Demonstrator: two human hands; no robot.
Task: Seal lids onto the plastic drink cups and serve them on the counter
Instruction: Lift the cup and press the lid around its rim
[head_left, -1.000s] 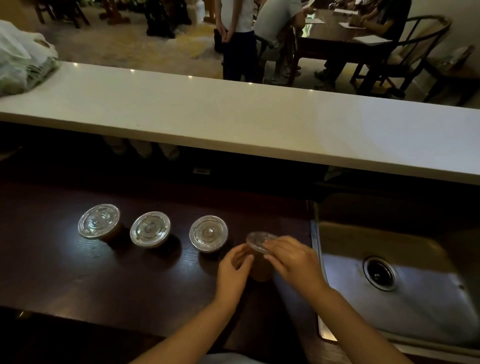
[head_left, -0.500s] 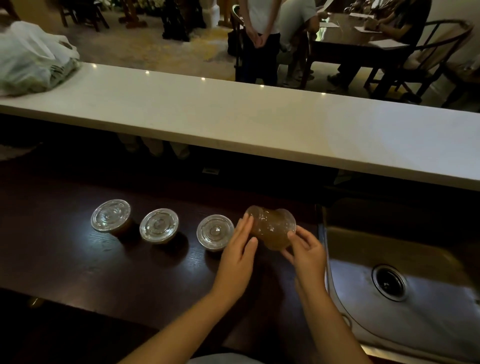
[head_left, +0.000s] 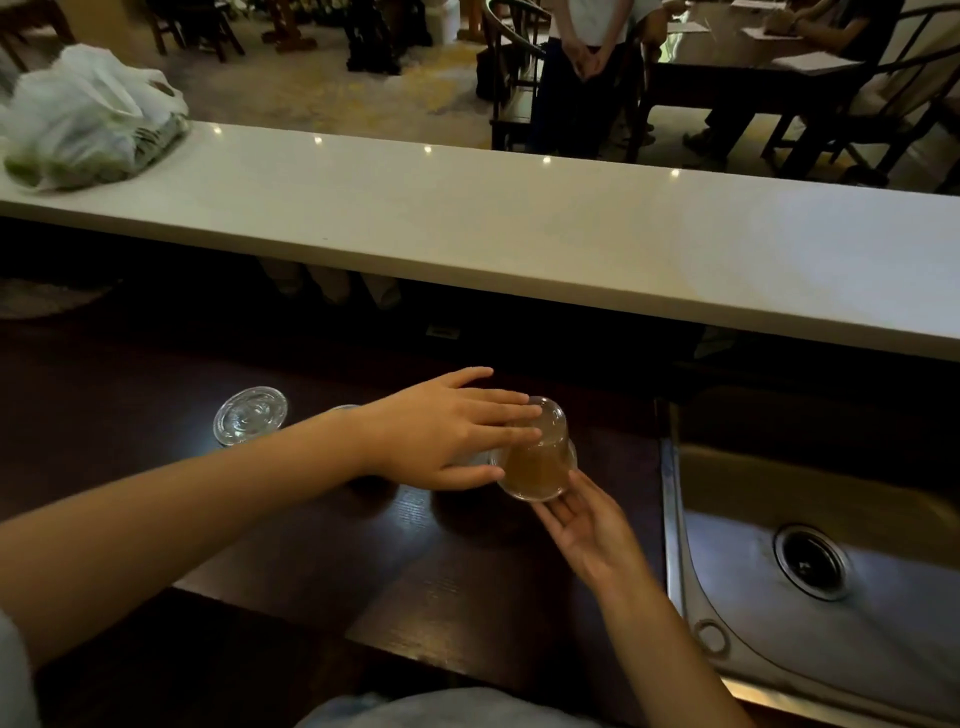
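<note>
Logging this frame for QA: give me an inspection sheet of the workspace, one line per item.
Surface: dark wooden worktop, with a raised white stone counter behind it.
Job's things: clear plastic cup of amber drink, held upside down, lid facing down; one lidded clear cup stands on the worktop at left; any others are hidden behind the forearm.
Clutter: white plastic bag of greens on the counter's left end.
Grippers: left hand lies across the cup's upturned base and side; right hand supports the lid from below, palm up.
Cables: nothing seen.
Surroundings: steel sink at right; people, dark wooden chairs and a table beyond the counter.
</note>
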